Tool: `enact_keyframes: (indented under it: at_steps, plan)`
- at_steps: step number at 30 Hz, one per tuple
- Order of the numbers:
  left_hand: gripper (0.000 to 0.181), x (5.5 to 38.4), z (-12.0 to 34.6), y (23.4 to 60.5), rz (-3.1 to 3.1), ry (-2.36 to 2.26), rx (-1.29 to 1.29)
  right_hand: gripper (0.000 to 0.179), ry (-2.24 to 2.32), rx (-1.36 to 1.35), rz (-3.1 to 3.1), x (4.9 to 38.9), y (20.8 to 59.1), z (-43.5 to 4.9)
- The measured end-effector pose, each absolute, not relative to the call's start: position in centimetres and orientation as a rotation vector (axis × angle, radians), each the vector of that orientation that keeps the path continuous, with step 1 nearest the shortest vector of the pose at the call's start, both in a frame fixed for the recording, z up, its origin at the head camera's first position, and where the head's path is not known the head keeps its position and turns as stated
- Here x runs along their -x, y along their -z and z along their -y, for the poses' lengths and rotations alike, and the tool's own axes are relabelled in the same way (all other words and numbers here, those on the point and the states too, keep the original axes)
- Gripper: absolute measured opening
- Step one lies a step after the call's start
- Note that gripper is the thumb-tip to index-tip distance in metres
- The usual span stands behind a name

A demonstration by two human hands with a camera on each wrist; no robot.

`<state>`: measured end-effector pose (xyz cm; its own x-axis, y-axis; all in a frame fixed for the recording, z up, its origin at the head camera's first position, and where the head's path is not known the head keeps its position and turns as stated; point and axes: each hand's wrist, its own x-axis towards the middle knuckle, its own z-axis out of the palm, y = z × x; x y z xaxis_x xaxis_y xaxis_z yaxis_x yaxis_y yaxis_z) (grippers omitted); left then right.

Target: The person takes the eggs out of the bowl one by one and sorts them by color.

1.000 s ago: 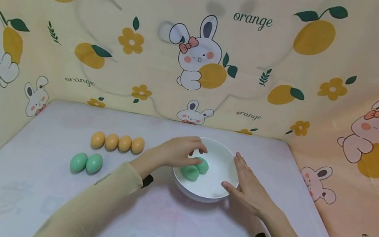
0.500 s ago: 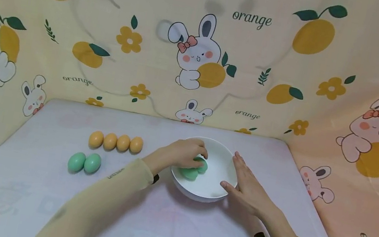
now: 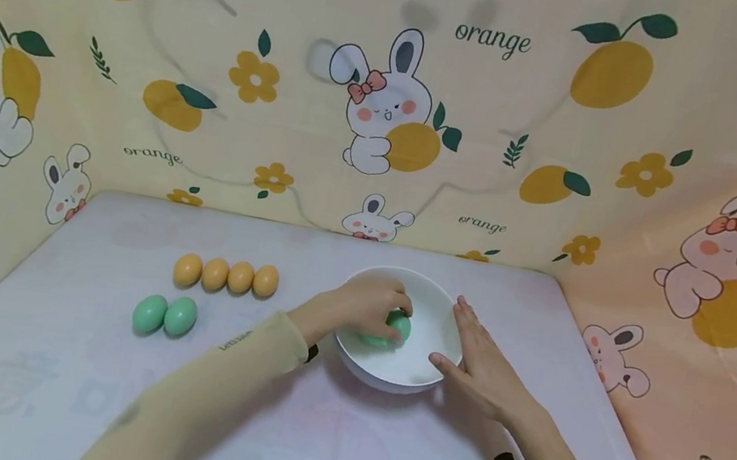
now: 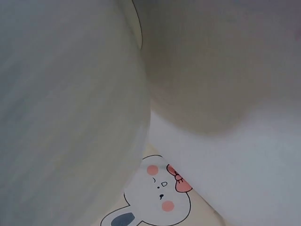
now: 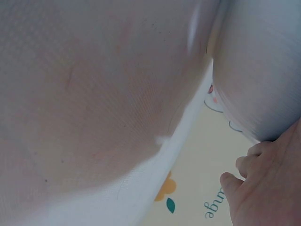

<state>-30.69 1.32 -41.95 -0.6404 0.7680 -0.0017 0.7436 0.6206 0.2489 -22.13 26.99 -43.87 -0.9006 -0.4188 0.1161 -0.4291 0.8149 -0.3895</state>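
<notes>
A white bowl point(image 3: 422, 363) stands on the table right of the middle, and its outer wall fills one side of each wrist view. Inside it my left hand point(image 3: 366, 304) curls thumb and fingers round a green egg point(image 3: 401, 326). A second green egg point(image 3: 375, 341) lies in the bowl beneath that hand, mostly hidden. My right hand point(image 3: 488, 370) rests against the bowl's right side, fingers straight and thumb over the rim. In the right wrist view the right hand's fingers point(image 5: 230, 183) show beside the bowl's outer wall point(image 5: 263, 61).
Left of the bowl, several orange eggs point(image 3: 228, 276) sit in a row. In front of them are two green eggs point(image 3: 164, 316). The white-covered table point(image 3: 300, 448) ends at a patterned cloth backdrop point(image 3: 326, 132) behind and at the sides.
My left hand has reached further into the bowl and closed round a green egg, shifting it slightly right. The right hand has kept its place at the bowl.
</notes>
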Motion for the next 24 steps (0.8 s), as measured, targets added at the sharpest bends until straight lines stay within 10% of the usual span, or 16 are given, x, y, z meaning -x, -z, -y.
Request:
enact_keyframes:
  at_steps: [24]
  plan:
    - [0.043,30.03,-1.48,41.93,-2.677,-0.499,-1.292,0.093,-0.648,-0.690,2.968,22.20,43.82,-26.87]
